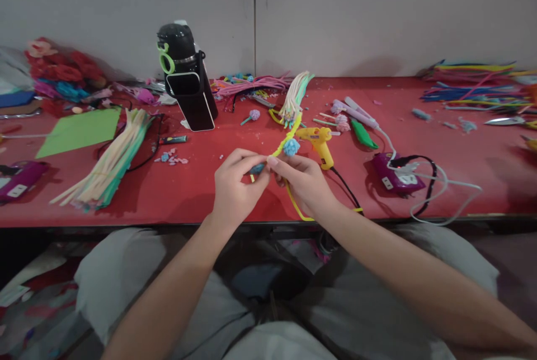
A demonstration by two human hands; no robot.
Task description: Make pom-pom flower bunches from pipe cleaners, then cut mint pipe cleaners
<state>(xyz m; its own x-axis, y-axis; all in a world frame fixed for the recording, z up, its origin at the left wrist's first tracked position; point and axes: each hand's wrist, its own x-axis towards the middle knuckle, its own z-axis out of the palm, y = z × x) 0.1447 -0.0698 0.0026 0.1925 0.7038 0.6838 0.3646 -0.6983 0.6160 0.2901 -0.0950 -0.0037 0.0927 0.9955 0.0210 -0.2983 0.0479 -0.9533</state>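
My left hand (241, 183) and my right hand (300, 178) meet near the front of the red table, fingertips pinched together. Between them they hold a yellow pipe cleaner (292, 131), twisted at its upper part, with a loose length bending down under my right hand. A fluffy blue ball (291, 148) sits beside the twisted part. Another blue piece (257, 168) shows partly behind my left fingers. Just beyond my right hand lies a yellow glue gun (319, 144), its black cord running to the table's front edge.
On the red table (188, 181), a black bottle (178, 46) stands behind a phone (191, 99). Bundles of pale stems lie left (121, 164) and behind my hands (295, 99). A purple power strip (396, 172) with cables sits right. Scissors (505, 121) lie far right.
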